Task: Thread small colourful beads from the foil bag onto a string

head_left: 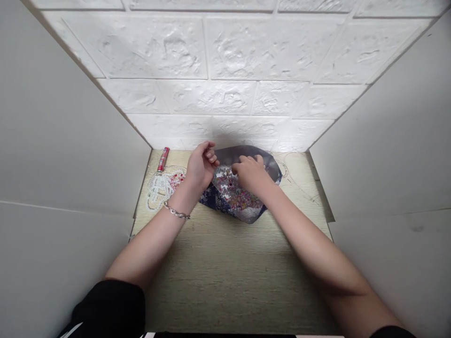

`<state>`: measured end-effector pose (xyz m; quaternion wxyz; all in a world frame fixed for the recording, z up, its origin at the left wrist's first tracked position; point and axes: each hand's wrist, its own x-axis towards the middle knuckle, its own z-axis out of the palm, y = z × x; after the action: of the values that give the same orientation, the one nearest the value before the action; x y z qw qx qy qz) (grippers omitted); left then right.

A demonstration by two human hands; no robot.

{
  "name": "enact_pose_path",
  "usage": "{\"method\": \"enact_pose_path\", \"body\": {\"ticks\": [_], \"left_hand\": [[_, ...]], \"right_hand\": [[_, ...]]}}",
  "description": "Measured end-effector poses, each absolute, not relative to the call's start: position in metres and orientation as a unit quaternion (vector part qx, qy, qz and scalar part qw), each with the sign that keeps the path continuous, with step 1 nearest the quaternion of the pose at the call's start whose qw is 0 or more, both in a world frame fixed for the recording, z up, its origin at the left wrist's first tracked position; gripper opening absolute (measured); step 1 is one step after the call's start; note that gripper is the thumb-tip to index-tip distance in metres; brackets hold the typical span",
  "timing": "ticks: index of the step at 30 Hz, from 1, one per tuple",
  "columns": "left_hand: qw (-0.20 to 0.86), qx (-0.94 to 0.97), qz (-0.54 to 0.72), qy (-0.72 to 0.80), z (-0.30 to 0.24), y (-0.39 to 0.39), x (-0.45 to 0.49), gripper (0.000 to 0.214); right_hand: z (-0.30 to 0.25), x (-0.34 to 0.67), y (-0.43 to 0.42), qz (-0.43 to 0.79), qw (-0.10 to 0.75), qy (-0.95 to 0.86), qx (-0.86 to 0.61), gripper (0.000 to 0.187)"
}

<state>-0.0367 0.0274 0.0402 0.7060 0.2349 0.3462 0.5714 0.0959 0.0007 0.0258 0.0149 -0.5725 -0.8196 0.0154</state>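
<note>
A dark bag or cloth (218, 201) with a blue pattern and a grey inside lies opened out by the wall. In it is a spread of small mixed-colour beads (230, 185). My left hand (201, 165), with a chain bracelet at the wrist, is raised at the bag's left edge, its fingers curled inward. Over the beads, my right hand (251, 174) points down with bent fingers. Whatever either hand's fingertips hold is too small or hidden to make out.
Left of the bag lie strings of pale beads (158, 190), some red and pink beads (176, 179) and a red tube (163, 159). Thin thread (299, 185) trails at the right. A white brick-pattern wall (225, 96) and grey side panels (394, 155) enclose the wooden table (232, 272).
</note>
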Motion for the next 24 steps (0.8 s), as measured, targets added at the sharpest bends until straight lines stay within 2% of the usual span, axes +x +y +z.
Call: {"method": "enact_pose_path", "body": {"ticks": [5,11,18,21,24], "left_hand": [[0.706,0.246,0.568,0.345,0.042,0.024,-0.034,0.01],[0.709,0.238,0.572,0.338,0.041,0.026,-0.035,0.01],[0.709,0.235,0.572,0.339,0.041,0.027,-0.037,0.008],[0.711,0.238,0.565,0.344,0.043,0.026,-0.037,0.009],[0.718,0.243,0.549,0.352,0.046,0.024,-0.037,0.009]], "right_hand": [[0.011,0.08,0.001,0.018,0.047,-0.838,-0.544,0.04],[0.001,0.075,0.003,0.014,0.06,-0.833,-0.55,0.038],[0.019,0.089,0.006,0.011,0.033,-0.818,-0.574,0.028],[0.031,0.1,0.008,0.082,0.019,-0.817,-0.571,0.029],[0.044,0.107,0.008,0.224,0.022,-0.82,-0.526,0.028]]}}
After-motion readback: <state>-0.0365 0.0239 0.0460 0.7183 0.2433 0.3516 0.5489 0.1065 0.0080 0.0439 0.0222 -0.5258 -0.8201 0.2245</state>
